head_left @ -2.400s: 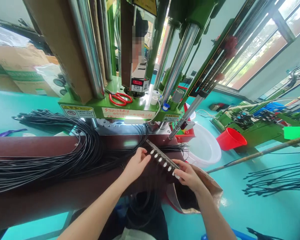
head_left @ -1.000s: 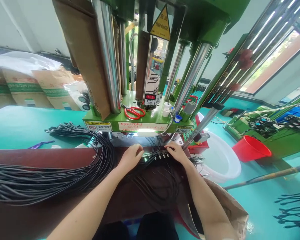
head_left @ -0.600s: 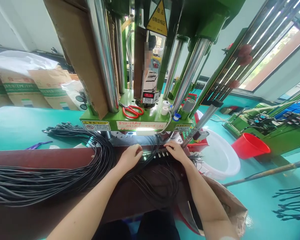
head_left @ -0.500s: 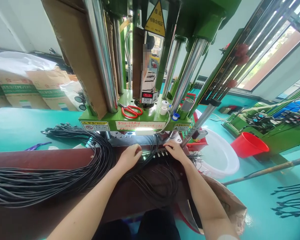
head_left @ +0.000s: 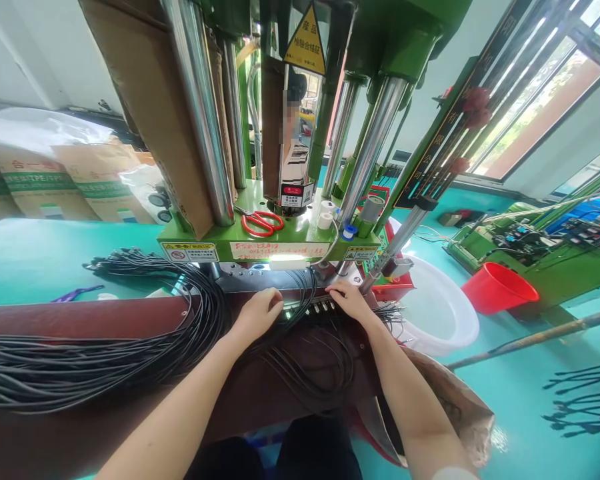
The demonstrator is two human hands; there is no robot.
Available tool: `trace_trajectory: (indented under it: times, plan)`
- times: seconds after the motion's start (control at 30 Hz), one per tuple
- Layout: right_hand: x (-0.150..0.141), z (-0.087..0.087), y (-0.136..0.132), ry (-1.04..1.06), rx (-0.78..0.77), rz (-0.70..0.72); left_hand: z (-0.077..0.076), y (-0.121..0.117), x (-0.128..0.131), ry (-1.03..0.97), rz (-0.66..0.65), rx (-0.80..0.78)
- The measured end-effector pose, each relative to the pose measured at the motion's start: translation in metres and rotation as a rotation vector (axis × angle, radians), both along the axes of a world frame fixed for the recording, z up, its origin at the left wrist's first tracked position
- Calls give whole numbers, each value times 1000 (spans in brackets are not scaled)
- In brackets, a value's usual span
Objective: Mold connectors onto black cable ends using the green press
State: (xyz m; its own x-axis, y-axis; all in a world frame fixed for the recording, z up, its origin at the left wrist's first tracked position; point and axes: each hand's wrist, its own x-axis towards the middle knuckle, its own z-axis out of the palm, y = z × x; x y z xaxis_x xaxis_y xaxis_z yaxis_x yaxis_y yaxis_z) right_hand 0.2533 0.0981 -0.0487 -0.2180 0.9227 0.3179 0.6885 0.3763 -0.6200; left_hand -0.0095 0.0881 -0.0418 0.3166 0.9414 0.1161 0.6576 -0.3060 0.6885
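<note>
A narrow metal strip (head_left: 297, 310) with a row of small connector ends lies at the front of the green press, below its lit gap. My left hand (head_left: 260, 315) is closed at the strip's left end, fingers curled and thumb against them. At the right end my right hand (head_left: 351, 301) bends its fingers over the strip, closed on it. Thin black cables (head_left: 311, 285) run across the strip between the hands, and more cables (head_left: 313, 373) hang in loops below. The fingertips of both hands are partly hidden.
Red-handled scissors (head_left: 263, 223) and white spools (head_left: 326, 217) sit on the green press (head_left: 205, 233). A thick bundle of black cables (head_left: 80, 370) covers the brown bench at left. At right stand a white tub (head_left: 467, 327), a red bucket (head_left: 500, 288) and a paper sack (head_left: 460, 400).
Both hands keep their places at the strip's ends. Only the camera view has shifted slightly.
</note>
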Motion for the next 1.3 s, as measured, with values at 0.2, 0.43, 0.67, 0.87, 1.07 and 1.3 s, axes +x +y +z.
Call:
trace_trajectory:
  times: [0.2, 0.43, 0.67, 0.87, 1.07, 1.3]
  plan:
    - [-1, 1, -1, 1, -10, -3, 1, 0, 0, 11, -7, -11]
    - [0, 0, 0, -7, -6, 6, 0, 0, -1, 22, -12, -5]
    - [-1, 2, -2, -5, -14, -6, 0, -1, -1, 14, -21, 7]
    - [-1, 1, -2, -5, -18, -8, -2, 0, -1, 5, -24, 6]
    - [-1, 5, 3, -54, -29, -2, -4, 1, -1, -7, -30, 21]
    - [-26, 30, 41, -27, 62, -62, -5, 1, 1, 5, -23, 38]
